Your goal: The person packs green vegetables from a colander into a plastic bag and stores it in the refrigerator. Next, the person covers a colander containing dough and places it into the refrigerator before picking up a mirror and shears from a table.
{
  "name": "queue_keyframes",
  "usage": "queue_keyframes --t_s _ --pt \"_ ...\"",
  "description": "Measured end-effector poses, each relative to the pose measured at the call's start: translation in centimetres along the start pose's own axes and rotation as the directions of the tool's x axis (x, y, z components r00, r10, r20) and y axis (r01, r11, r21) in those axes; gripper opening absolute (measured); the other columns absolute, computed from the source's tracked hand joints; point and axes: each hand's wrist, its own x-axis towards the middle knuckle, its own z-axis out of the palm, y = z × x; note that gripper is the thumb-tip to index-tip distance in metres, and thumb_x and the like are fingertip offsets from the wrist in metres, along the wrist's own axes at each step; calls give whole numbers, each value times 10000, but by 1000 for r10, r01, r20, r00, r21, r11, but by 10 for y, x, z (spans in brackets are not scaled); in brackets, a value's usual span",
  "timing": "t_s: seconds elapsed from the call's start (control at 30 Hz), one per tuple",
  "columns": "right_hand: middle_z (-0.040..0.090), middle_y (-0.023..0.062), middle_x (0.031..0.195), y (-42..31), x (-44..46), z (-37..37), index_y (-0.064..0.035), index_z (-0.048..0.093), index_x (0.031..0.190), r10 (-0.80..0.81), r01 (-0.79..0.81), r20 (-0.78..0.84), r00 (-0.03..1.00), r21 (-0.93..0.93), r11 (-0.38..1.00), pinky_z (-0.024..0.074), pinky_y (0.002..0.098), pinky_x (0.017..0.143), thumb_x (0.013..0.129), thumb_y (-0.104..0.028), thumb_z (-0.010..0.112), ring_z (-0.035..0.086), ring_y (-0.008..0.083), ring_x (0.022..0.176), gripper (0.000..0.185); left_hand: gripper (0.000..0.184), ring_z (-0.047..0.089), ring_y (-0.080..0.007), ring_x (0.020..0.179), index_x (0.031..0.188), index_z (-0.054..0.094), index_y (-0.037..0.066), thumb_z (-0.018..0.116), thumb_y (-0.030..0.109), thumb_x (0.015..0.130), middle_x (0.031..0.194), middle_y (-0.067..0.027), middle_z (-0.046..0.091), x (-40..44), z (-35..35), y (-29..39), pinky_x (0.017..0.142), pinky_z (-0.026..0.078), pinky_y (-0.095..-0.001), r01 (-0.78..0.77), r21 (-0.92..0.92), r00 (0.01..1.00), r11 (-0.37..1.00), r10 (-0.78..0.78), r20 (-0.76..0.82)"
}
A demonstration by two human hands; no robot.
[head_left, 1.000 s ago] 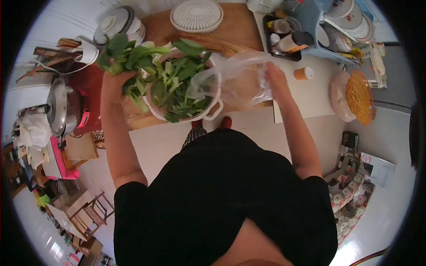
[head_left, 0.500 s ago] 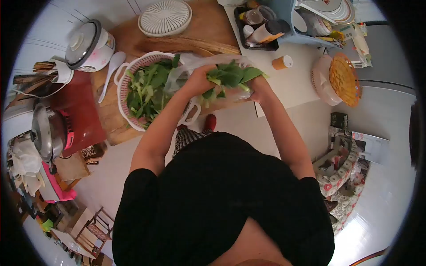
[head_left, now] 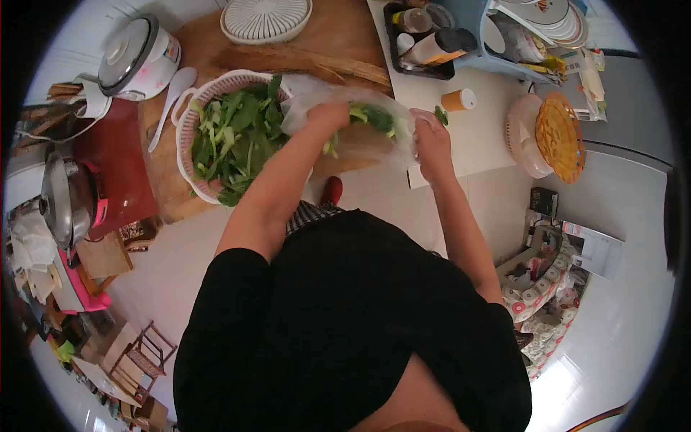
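A clear plastic bag (head_left: pixel 392 147) stretches between my two hands, with leafy greens (head_left: pixel 373 117) partly inside it. My left hand (head_left: pixel 329 115) is closed on these greens at the bag's left side; its fingertips are hidden. At the bag's right end, my right hand (head_left: pixel 434 147) is closed on the plastic, and a small green leaf (head_left: pixel 441 115) pokes out beyond its fingers. To the left of the bag, a white colander basket (head_left: pixel 185 155) stands on the wooden table, heaped with loose, cut greens (head_left: pixel 237 133).
Behind the basket lie a wooden board (head_left: pixel 309 61) and a white ribbed lid (head_left: pixel 266 20). A rice cooker (head_left: pixel 140 61) and a white ladle (head_left: pixel 173 101) are at the left. Condiment bottles (head_left: pixel 435 47), an orange jar (head_left: pixel 458 100) and an orange basket (head_left: pixel 558 137) stand at the right.
The greens that stuck out between my hands now lie lower within the bag. My right hand has moved slightly right and down, pulling the plastic out; the view has shifted slightly.
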Motion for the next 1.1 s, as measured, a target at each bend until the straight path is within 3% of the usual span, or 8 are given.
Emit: queue_keyframes --t_s 0.07,0.17,0.33,0.43,0.67,0.83,0.97,1.1 --pt "586 139 931 -2 -6 1 -67 518 1121 -298 308 85 951 -351 884 443 303 662 822 -106 462 576 212 724 307 534 562 -280 991 1155 506 123 647 315 678 1092 -146 568 -14 -29 12 809 460 -377 -108 82 970 991 87 225" --pt "587 185 929 -6 -1 -1 -80 499 1127 -297 322 146 944 -611 723 463 371 645 784 -111 494 592 290 739 344 477 545 -315 981 1141 516 139 622 275 696 1071 -172 561 -22 -18 5 824 437 -398 -220 -3 974 975 220 -56" --pt "566 174 1020 52 -19 19 -81 485 1140 -573 642 313 758 -512 570 447 419 752 759 -62 474 548 339 890 382 337 550 -325 900 1000 588 117 611 235 685 1014 -137 577 -81 -41 8 772 441 -394 -531 32 848 847 530 25" --pt "571 176 995 70 -26 23 -69 486 1124 -536 592 272 799 -510 623 447 420 745 754 -49 465 551 344 883 371 294 552 -317 882 987 583 109 588 225 717 1006 -117 584 -115 -80 44 763 446 -395 -433 46 901 900 431 52" --pt "592 162 894 100 -30 21 -19 513 1035 -194 203 58 979 -244 948 453 359 731 737 -29 500 575 301 857 299 270 540 -293 954 1001 566 76 553 210 767 1064 -104 549 14 21 139 797 445 -409 -684 210 607 698 705 -366" --pt "582 92 767 114 -24 18 16 532 900 91 -122 104 990 340 933 442 323 605 725 -15 483 560 219 692 185 274 539 -303 944 1016 537 71 553 194 771 955 -119 546 47 48 153 795 455 -417 -463 343 814 817 545 -201" --pt "510 31 693 99 -20 12 -28 527 842 102 -156 153 983 393 906 371 281 500 770 -108 490 470 141 593 114 183 561 -259 867 939 525 48 535 113 768 869 -108 553 22 26 142 739 476 -382 -664 -14 693 747 609 -387" --pt "483 12 738 73 -1 13 -91 518 855 208 -287 218 953 440 851 343 264 479 853 -324 463 438 109 586 239 126 559 -180 837 891 486 20 502 63 775 870 -75 551 -88 -39 87 733 461 -317 -465 -874 783 141 525 -332"
